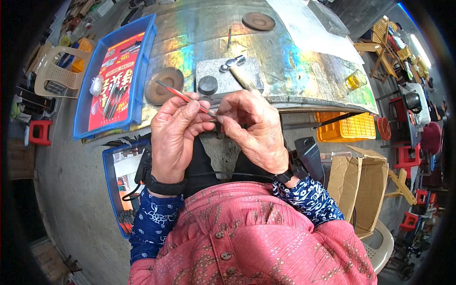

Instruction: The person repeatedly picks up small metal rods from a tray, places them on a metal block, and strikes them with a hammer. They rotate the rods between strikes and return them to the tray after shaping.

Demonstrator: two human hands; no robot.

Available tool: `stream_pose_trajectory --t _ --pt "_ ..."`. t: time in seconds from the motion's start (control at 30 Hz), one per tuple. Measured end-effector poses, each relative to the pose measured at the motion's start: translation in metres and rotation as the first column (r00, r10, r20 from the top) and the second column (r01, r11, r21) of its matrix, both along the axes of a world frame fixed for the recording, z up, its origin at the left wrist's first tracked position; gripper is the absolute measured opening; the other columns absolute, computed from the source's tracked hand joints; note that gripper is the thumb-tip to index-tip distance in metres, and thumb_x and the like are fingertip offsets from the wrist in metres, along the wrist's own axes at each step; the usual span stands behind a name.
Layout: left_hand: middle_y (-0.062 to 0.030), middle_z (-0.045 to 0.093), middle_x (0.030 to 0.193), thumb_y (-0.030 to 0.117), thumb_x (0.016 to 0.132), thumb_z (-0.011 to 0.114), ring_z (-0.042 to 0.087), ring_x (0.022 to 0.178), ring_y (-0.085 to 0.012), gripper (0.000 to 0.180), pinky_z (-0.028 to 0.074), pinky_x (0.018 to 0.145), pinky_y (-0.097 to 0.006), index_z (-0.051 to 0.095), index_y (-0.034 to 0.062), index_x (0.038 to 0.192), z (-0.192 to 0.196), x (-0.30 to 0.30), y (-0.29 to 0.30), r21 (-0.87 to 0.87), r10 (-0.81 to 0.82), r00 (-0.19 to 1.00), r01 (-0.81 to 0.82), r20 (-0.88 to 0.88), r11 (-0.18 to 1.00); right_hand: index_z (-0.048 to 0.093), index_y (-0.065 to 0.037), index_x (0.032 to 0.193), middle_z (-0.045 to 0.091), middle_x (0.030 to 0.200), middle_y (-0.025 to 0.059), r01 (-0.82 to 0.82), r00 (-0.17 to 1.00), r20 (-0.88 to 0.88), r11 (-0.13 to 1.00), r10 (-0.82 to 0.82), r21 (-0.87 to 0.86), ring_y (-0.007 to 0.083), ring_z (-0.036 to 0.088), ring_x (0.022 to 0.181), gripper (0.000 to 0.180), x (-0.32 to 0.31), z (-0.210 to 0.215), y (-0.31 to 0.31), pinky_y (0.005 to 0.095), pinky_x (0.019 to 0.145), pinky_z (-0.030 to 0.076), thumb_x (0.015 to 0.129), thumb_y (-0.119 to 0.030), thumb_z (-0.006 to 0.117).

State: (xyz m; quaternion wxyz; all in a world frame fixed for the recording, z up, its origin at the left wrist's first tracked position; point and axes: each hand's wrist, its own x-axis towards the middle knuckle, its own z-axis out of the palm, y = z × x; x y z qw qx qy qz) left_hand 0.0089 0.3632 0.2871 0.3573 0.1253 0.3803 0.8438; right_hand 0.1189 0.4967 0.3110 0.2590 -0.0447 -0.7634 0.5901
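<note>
My left hand point(176, 130) is closed, pinching a slim red stick point(177, 92) with a pale upper tip and a darker lower end, perhaps a small brush. Its upper end points up and to the left. The fingertips of my right hand point(254, 130) are pressed together at the lower end of the stick, which they partly hide. Beyond my hands on the table lies a grey stone block point(209, 66), carrying a hammer point(242, 76) and a round black piece point(207, 84). Close to my left hand is a brown round dish point(156, 92).
A blue tray point(147, 52) at the left holds red paper and several dark thin sticks. Below it, another blue tray point(111, 190) contains red-ended sticks. A second brown dish point(258, 21) and a yellow cup point(355, 80) stand on the table point(199, 33). A cardboard box point(344, 190) is at my right.
</note>
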Motion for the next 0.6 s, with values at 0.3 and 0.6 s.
stream_pose_trajectory --t 0.3,0.6 --pt "-0.0145 0.068 0.099 0.01 0.096 0.057 0.07 0.08 -0.0212 0.019 0.06 0.068 -0.033 0.058 0.0026 0.113 -0.0046 0.004 -0.0032 0.015 -0.004 1.0 0.004 0.024 1.0 0.058 0.002 0.097 0.055 0.093 0.0046 0.023 0.998 0.054 1.0 -0.023 0.002 0.008 0.061 0.074 0.013 0.0027 -0.0035 -0.0021 0.0212 0.064 0.051 0.085 0.006 0.061" --pt "-0.0146 0.068 0.099 0.01 0.096 0.058 0.07 0.081 -0.0212 0.019 0.06 0.069 -0.032 0.057 0.0027 0.113 -0.0051 0.0061 -0.0045 0.013 0.01 1.0 -0.01 0.012 1.0 0.058 0.002 0.093 0.054 0.091 0.0039 0.037 0.997 0.069 0.999 -0.038 0.011 0.0076 0.06 0.072 0.01 0.0026 -0.0045 -0.0031 0.0206 0.062 0.05 0.084 0.006 0.061"
